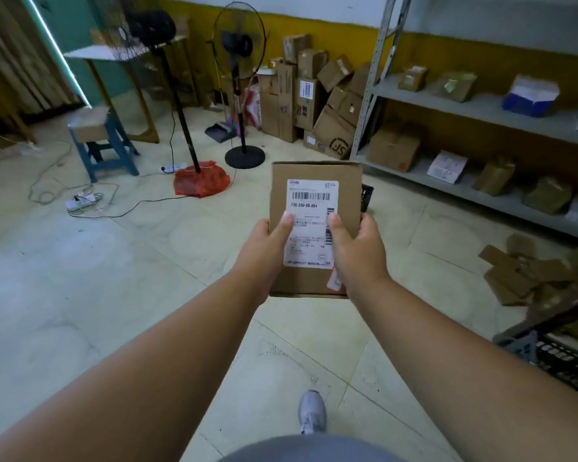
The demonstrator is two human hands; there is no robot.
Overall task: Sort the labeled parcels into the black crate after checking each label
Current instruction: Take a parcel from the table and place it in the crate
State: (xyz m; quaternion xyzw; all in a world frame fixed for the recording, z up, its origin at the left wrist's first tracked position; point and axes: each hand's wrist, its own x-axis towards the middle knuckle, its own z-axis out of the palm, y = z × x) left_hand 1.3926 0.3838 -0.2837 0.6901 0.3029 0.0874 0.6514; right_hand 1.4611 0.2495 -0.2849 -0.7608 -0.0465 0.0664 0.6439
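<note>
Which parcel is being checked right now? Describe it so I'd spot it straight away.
Start at the grey metal shelving on the right, then look left to mid-room, above the tiled floor. There the left hand and right hand hold up a flat brown parcel. Unlike the shelved and stacked boxes, it faces the viewer with a white barcode label.

A: Readable text?
B: White shipping label [311, 225] on held parcel [316, 228]: barcode, number "130-250-08-864", first digit unsure. Small print illegible.
A: Else?
B: "JS" on leaning carton [335, 135] by the shelf. Rest blurred.
</note>
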